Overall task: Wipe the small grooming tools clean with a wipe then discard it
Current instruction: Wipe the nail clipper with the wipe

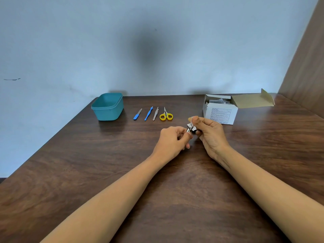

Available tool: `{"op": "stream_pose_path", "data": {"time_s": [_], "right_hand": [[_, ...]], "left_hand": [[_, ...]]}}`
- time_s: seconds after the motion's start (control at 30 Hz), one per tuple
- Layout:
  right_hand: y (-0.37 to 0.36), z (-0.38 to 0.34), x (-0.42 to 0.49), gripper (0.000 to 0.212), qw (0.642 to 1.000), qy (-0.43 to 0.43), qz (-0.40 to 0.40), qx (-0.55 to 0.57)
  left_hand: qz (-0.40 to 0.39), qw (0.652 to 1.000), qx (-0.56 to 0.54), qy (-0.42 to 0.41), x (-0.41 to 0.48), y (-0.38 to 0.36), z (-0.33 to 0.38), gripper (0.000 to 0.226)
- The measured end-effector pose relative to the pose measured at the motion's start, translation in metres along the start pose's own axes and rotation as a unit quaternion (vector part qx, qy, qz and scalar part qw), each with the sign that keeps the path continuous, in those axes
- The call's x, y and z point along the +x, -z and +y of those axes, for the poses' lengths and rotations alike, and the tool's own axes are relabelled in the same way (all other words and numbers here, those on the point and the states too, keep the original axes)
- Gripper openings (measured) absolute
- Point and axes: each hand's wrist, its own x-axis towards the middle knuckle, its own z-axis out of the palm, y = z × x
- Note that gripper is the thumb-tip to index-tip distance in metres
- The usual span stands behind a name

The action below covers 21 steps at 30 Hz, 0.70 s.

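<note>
Just left of the box (220, 114), a bit nearer to me: both hands meet low over the surface (175, 190), almost touching each other.
Left hand (172, 137): fingers curled, pinching a small metal tool (189, 129). Looks like a nail clipper, but I honestly can't tell on my feed.
Right hand (210, 132): thumb and fingers pinch a little white wipe (190, 124) against the tool's far end.
Box: white carton, flap open, paper packets poking out.
Row further left of the box: yellow scissors (166, 115) closest to it, then tweezers (155, 114), a blue pick (148, 114) and a blue-handled file (137, 114), all lying apart.
Teal tub (107, 107): furthest left from the box, upright, top open.
</note>
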Motion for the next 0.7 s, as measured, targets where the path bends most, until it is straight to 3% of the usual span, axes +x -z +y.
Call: {"op": "stream_pose_path", "data": {"time_s": [0.1, 0.3, 0.7], "right_hand": [[0.0005, -0.0009, 0.0002, 0.006, 1.000, 0.000, -0.001, 0.008], [0.0000, -0.0006, 0.0002, 0.014, 0.999, 0.008, 0.030, 0.016], [0.0013, 0.0002, -0.0008, 0.004, 0.999, 0.034, -0.018, -0.015]], "left_hand": [[-0.002, 1.000, 0.009, -0.001, 0.0003, 0.0001, 0.0000, 0.020], [-0.014, 1.000, 0.024, -0.005, -0.0001, 0.0004, 0.0001, 0.019], [-0.004, 1.000, -0.019, 0.001, 0.0000, 0.0021, -0.0003, 0.019]]}}
